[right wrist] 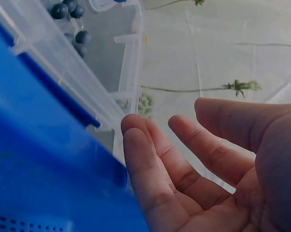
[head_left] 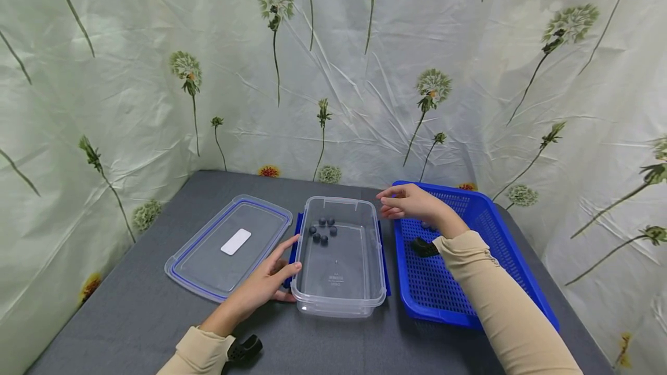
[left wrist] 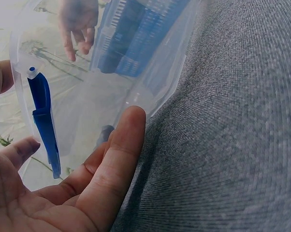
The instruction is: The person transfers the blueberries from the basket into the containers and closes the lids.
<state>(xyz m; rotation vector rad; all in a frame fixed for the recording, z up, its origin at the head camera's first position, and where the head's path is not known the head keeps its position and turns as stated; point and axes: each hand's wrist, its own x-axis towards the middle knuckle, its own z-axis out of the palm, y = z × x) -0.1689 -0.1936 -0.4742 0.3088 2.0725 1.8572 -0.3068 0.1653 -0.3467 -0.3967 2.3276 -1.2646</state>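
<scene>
A clear plastic container [head_left: 339, 271] with blue side clips stands on the grey table, lidless. Several blueberries [head_left: 324, 240] lie in its far left part. My left hand [head_left: 266, 279] rests against the container's left side, its thumb and a finger at the rim. In the left wrist view, other fingers [left wrist: 116, 166] lie nearly straight along the wall beside a blue clip [left wrist: 45, 121]. My right hand [head_left: 411, 202] hovers over the blue basket's [head_left: 403, 300] left edge, near the container's far right corner. Its fingers [right wrist: 140, 159] are loosely bent with nothing between them.
A clear lid [head_left: 208, 271] with a blue seal and a white label [head_left: 236, 242] lies left of the container. A few dark berries [head_left: 428, 226] show in the basket, partly hidden by the right arm. A flower-patterned curtain [head_left: 354, 74] hangs behind the table.
</scene>
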